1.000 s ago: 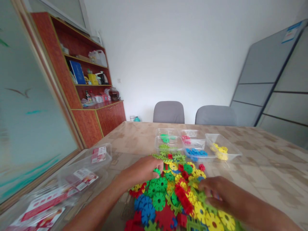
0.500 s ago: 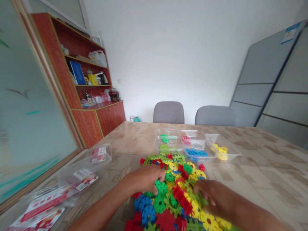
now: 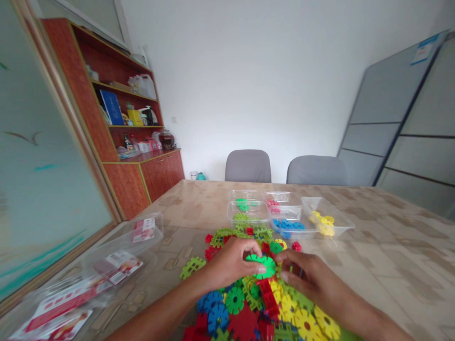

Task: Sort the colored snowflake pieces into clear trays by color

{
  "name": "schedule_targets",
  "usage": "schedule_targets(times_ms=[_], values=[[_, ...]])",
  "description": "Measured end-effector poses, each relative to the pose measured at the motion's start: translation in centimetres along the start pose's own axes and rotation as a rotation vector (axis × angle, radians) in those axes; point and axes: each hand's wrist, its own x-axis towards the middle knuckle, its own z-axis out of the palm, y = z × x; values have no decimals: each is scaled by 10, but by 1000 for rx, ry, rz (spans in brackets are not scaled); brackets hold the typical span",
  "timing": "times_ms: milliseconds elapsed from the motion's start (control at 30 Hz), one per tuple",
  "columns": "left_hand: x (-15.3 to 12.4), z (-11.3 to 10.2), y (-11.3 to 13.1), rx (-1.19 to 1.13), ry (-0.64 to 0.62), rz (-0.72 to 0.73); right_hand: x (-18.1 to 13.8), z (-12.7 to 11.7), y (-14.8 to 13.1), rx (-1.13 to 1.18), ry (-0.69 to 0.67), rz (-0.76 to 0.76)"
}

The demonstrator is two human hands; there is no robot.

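Nearest me, the loose pile of notched plastic pieces (image 3: 243, 322) covers the table (image 3: 384, 265), with yellow discs (image 3: 306, 324) toward its right side. Just above the pile, my left hand (image 3: 236, 263) pinches a green disc (image 3: 268, 267) between thumb and fingers; it may be more than one, stacked. My right hand (image 3: 307, 272) is curled close beside it, a gap between thumb and forefinger; I cannot tell whether it touches the disc or grips anything. I judge the step in hand to be bringing the green disc between my two hands, and that the next move calls for a steady pinch. Half a second ago my left hand was lower, over the green pieces, and my hands were farther apart. Beyond the pile stand clear trays (image 3: 344, 221) of pieces, then grey chairs (image 3: 248, 166).
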Motion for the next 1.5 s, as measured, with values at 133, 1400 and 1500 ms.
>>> schedule_targets(times_ms=[133, 1400, 1500], values=[[-1, 15, 2, -215, -46, -65, 2, 15, -2, 233, -4, 47], [-19, -27, 13, 850, -337, -120, -10, 17, 14, 167, -133, 53], [-18, -27, 11, 842, -288, -124, -7, 9, 10, 249, -132, 72]])
